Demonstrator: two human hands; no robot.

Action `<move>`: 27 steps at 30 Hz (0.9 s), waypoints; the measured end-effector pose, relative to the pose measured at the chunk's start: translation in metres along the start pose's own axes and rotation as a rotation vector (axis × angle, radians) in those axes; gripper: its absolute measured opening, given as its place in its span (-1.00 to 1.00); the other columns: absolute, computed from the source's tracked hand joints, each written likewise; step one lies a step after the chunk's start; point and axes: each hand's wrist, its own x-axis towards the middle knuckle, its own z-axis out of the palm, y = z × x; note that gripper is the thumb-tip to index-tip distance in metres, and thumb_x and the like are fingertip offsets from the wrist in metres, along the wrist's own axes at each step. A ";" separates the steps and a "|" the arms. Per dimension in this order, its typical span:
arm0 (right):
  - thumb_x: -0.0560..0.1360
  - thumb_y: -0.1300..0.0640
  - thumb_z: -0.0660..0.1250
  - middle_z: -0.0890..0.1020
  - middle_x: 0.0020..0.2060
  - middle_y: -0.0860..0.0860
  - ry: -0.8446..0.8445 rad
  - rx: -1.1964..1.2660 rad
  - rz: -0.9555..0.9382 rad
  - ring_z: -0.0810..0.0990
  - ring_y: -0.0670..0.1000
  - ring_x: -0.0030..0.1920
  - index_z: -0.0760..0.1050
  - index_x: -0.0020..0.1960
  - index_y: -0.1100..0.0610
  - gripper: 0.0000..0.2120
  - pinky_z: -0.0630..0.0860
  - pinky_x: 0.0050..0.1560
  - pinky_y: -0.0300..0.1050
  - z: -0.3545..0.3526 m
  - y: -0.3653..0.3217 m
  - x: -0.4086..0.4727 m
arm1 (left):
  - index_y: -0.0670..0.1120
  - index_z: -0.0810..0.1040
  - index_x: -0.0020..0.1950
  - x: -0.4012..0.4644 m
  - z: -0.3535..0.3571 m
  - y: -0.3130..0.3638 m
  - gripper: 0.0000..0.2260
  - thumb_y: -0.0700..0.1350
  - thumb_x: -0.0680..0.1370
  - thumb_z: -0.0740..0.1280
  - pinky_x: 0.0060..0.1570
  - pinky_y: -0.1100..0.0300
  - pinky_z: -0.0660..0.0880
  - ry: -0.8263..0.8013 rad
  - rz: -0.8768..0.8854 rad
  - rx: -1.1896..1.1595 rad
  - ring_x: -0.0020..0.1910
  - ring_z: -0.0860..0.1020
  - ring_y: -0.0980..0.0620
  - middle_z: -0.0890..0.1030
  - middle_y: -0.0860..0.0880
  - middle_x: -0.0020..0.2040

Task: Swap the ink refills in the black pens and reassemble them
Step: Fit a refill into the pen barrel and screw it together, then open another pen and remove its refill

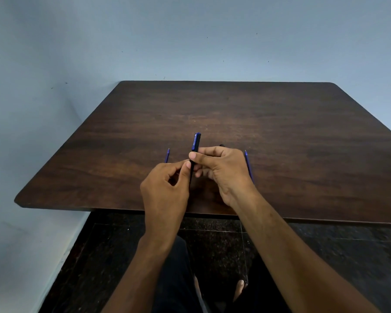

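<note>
- Task progress, judged from the layout: two thin blue ink refills lie loose on the dark wooden table point(280, 136), so both pens seem to have been opened; one pen is in hand and not yet closed up, and what may be the second pen's tip peeks out beyond the right hand, too hidden to be sure
- Left blue ink refill point(167, 155): lies on the table just left of the hands, tip pointing away, its near end hidden behind the left hand
- Left hand point(165, 190): fingers curled in, thumb and forefinger pinching the lower part of the black pen barrel with a blue clip point(194, 152)
- The pen is held nearly upright above the table's near-centre, clip end away from the person
- Right hand point(221, 170): thumb and curled fingers grip the barrel's middle
- Right blue ink refill point(248, 164): on the table just beside the right hand, partly hidden
- Left to do, likely: insert the swapped refills, close both pens
</note>
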 end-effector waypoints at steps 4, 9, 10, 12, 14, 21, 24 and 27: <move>0.45 0.32 0.53 0.74 -0.20 0.26 -0.007 -0.064 0.007 0.65 0.02 -0.34 0.68 0.04 0.34 -0.81 0.62 -0.29 -0.17 -0.001 0.001 -0.001 | 0.09 0.72 0.05 0.001 0.000 -0.002 -0.90 -0.03 0.57 0.43 -0.10 0.47 0.48 -0.018 -0.084 -0.041 -0.08 0.62 0.31 0.69 0.20 -0.11; 0.47 0.25 0.53 0.76 -0.20 0.18 0.013 -0.166 -0.038 0.64 0.00 -0.30 0.73 -0.01 0.20 -0.89 0.57 -0.34 -0.22 -0.003 0.002 -0.001 | 0.10 0.70 0.05 0.007 0.001 0.001 -0.90 -0.05 0.58 0.42 -0.05 0.49 0.48 -0.040 -0.119 -0.075 -0.05 0.62 0.36 0.69 0.22 -0.09; 0.46 0.22 0.54 0.77 -0.21 0.12 0.024 -0.191 -0.046 0.65 -0.03 -0.30 0.74 -0.03 0.15 -0.91 0.56 -0.33 -0.24 -0.004 0.003 -0.001 | 0.08 0.71 0.06 0.009 0.002 0.002 -0.89 -0.05 0.58 0.42 -0.05 0.50 0.47 -0.040 -0.118 -0.079 -0.05 0.62 0.36 0.69 0.23 -0.09; 0.45 0.18 0.56 0.77 -0.27 -0.01 0.039 -0.214 -0.055 0.68 -0.14 -0.32 0.75 -0.07 0.09 -0.93 0.53 -0.34 -0.32 -0.007 0.003 0.000 | 0.05 0.72 0.06 0.013 0.003 0.005 -0.89 -0.06 0.58 0.42 -0.06 0.50 0.47 -0.042 -0.113 -0.083 -0.05 0.62 0.36 0.69 0.23 -0.10; 0.43 0.17 0.57 0.74 -0.34 -0.05 0.045 -0.227 -0.067 0.65 -0.21 -0.36 0.75 -0.06 0.11 -0.91 0.49 -0.38 -0.35 -0.009 0.003 0.000 | 0.06 0.72 0.06 0.015 0.005 0.007 -0.89 -0.06 0.58 0.42 -0.07 0.50 0.47 -0.050 -0.107 -0.092 -0.06 0.62 0.36 0.69 0.25 -0.11; 0.44 0.17 0.58 0.68 -0.42 -0.06 0.091 -0.285 -0.124 0.57 -0.15 -0.45 0.73 -0.01 0.18 -0.85 0.47 -0.44 -0.23 -0.019 -0.002 -0.002 | 0.09 0.70 0.12 0.017 0.016 0.011 -0.85 -0.06 0.58 0.41 -0.02 0.50 0.48 -0.103 -0.081 -0.102 0.00 0.60 0.40 0.68 0.26 -0.06; 0.44 0.16 0.58 0.69 -0.42 -0.07 0.128 -0.330 -0.176 0.59 -0.17 -0.44 0.74 -0.02 0.15 -0.86 0.48 -0.43 -0.22 -0.027 -0.007 -0.001 | 0.06 0.70 0.16 0.019 0.023 0.014 -0.83 -0.07 0.59 0.40 0.00 0.47 0.51 -0.136 -0.060 -0.107 0.01 0.61 0.39 0.70 0.22 -0.01; 0.42 0.13 0.59 0.75 -0.32 -0.07 0.183 -0.401 -0.226 0.71 -0.15 -0.28 0.76 -0.02 0.11 -0.86 0.63 -0.24 -0.18 -0.042 -0.016 0.000 | 0.05 0.69 0.19 0.022 0.033 0.021 -0.82 -0.08 0.60 0.38 0.02 0.32 0.58 -0.186 -0.020 -0.100 0.01 0.63 0.32 0.71 0.19 0.01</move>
